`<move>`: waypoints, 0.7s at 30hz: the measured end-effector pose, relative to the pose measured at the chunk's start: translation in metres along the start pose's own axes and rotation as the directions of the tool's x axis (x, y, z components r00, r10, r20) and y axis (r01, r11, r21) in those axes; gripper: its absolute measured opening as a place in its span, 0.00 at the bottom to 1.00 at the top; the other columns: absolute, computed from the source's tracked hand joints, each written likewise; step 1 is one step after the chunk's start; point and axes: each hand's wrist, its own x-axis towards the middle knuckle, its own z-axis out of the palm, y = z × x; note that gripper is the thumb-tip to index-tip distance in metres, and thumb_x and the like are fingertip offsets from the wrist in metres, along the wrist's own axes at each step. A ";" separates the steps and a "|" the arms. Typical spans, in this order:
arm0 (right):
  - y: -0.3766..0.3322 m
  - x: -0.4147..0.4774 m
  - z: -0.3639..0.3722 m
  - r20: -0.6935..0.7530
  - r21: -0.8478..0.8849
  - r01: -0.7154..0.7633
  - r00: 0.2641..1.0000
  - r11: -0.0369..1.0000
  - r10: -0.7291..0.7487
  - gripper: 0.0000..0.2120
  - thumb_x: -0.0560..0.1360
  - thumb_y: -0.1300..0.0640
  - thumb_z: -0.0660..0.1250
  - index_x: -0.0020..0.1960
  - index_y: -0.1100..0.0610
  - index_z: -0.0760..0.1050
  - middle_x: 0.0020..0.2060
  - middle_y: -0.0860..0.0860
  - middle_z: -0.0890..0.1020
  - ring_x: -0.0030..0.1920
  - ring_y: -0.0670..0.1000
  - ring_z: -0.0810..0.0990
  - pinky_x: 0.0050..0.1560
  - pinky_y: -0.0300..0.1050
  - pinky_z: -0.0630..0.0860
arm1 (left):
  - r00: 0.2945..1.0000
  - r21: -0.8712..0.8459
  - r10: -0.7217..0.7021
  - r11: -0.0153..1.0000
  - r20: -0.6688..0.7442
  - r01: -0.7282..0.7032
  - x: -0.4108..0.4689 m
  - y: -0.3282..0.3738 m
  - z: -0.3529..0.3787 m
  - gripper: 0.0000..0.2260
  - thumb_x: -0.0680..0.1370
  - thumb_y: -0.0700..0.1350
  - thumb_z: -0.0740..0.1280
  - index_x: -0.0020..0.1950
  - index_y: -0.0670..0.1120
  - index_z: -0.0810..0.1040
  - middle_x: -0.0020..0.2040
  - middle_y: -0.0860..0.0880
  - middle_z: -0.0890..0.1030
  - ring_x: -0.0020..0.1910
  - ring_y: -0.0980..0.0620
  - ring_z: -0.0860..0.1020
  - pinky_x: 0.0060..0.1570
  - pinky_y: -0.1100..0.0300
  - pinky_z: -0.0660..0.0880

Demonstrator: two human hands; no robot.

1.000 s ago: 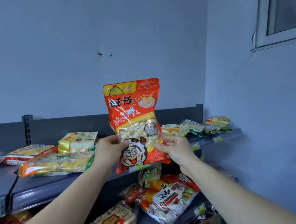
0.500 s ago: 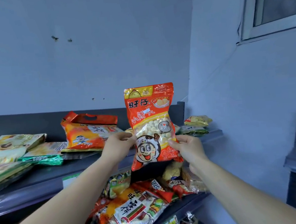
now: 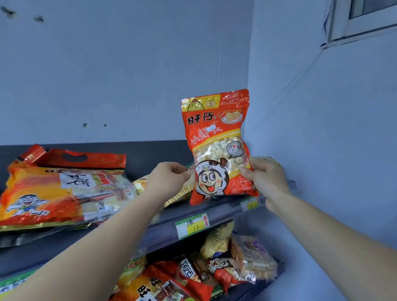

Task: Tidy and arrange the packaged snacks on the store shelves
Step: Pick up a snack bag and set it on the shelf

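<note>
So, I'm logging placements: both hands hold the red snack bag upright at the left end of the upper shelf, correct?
Not quite. The head view shows the left hand and right hand holding the red snack bag upright at the right end of the upper shelf, not the left.

The red snack bag (image 3: 219,145) hides the fingers of the right hand (image 3: 266,180) and most of the yellow packets (image 3: 176,196) behind it. Whether the left hand (image 3: 168,178) pinches its edge is unclear. The handwriting on the price label (image 3: 192,225) is unreadable. The bottom edge cuts off the lower rice cracker bag (image 3: 144,300).
</note>
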 end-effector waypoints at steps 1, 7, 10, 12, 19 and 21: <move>-0.001 0.012 -0.001 -0.015 -0.013 0.010 1.000 1.000 -0.010 0.17 0.72 0.58 0.73 0.60 0.59 0.78 0.49 0.52 0.82 0.41 0.47 0.80 0.41 0.43 0.76 | 1.000 0.009 0.008 1.000 0.004 -0.008 0.011 0.001 0.005 0.06 0.77 0.46 0.68 0.52 0.47 0.81 0.50 0.50 0.80 0.53 0.51 0.77 0.52 0.58 0.71; 0.006 0.074 -0.007 -0.137 0.001 0.029 0.990 1.000 -0.029 0.17 0.71 0.58 0.74 0.58 0.59 0.79 0.45 0.52 0.83 0.44 0.52 0.82 0.52 0.53 0.80 | 0.995 0.123 0.059 0.990 0.083 -0.069 0.056 0.000 0.049 0.08 0.76 0.48 0.70 0.52 0.46 0.82 0.49 0.50 0.82 0.50 0.51 0.78 0.49 0.56 0.74; 0.017 0.094 -0.014 -0.238 -0.024 0.040 0.970 0.999 -0.045 0.16 0.70 0.56 0.74 0.57 0.57 0.81 0.47 0.51 0.83 0.47 0.51 0.81 0.54 0.52 0.79 | 0.984 0.228 0.088 0.966 0.155 -0.122 0.065 -0.004 0.074 0.07 0.75 0.46 0.71 0.51 0.46 0.83 0.48 0.50 0.83 0.50 0.51 0.79 0.51 0.57 0.75; 0.025 0.106 -0.019 -0.296 -0.021 0.040 0.954 0.999 -0.044 0.15 0.70 0.55 0.74 0.56 0.56 0.81 0.47 0.50 0.84 0.47 0.52 0.82 0.53 0.53 0.79 | 0.965 0.311 0.100 0.934 0.243 -0.175 0.069 -0.005 0.090 0.07 0.74 0.46 0.71 0.51 0.47 0.84 0.49 0.50 0.83 0.49 0.51 0.80 0.49 0.60 0.75; 0.039 0.141 -0.037 -0.315 -0.047 0.034 0.948 0.998 -0.047 0.14 0.71 0.55 0.73 0.56 0.56 0.81 0.49 0.52 0.84 0.45 0.52 0.81 0.51 0.49 0.79 | 0.869 0.651 0.185 0.595 0.460 -0.471 0.086 -0.006 0.147 0.23 0.71 0.60 0.70 0.63 0.53 0.77 0.58 0.51 0.79 0.61 0.47 0.73 0.60 0.50 0.67; 0.043 0.150 -0.042 -0.295 -0.064 0.031 0.954 0.997 -0.049 0.14 0.71 0.56 0.73 0.56 0.56 0.81 0.48 0.52 0.84 0.43 0.51 0.80 0.48 0.47 0.78 | 0.859 0.723 0.178 0.475 0.481 -0.503 0.093 -0.006 0.161 0.27 0.71 0.62 0.69 0.67 0.52 0.73 0.62 0.50 0.77 0.64 0.47 0.69 0.62 0.46 0.62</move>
